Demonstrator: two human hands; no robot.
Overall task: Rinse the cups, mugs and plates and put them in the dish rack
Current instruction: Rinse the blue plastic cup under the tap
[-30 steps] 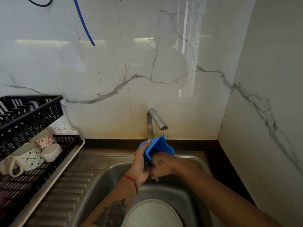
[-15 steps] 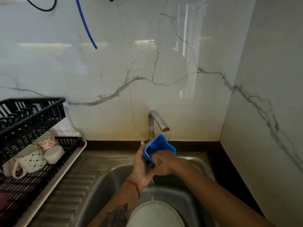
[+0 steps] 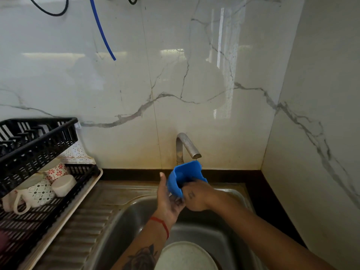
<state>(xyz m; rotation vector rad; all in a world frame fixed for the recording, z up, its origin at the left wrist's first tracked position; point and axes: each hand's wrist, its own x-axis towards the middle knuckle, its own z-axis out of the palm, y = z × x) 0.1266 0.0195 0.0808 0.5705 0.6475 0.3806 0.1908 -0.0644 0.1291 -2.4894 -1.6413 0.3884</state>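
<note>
A blue squarish cup (image 3: 185,176) is held tilted just under the spout of the metal tap (image 3: 188,146), over the steel sink (image 3: 124,217). My left hand (image 3: 168,201) cups its left side and bottom with the thumb raised. My right hand (image 3: 196,195) grips it from the right, fingers curled at its rim. A pale round plate (image 3: 185,257) lies in the sink below my arms. The black dish rack (image 3: 39,193) at the left holds patterned mugs (image 3: 39,192) and a red-flowered cup (image 3: 56,170) on its lower level.
The rack stands on a beige tray (image 3: 81,199) beside the ribbed drainboard (image 3: 78,230). Marble walls close in behind and on the right. A blue tube (image 3: 102,34) and black cables (image 3: 50,10) hang down the back wall.
Both hands and the blue cup stay under the tap; the cup has tipped slightly and the left thumb has lifted off it. The view has tilted a little upward.
</note>
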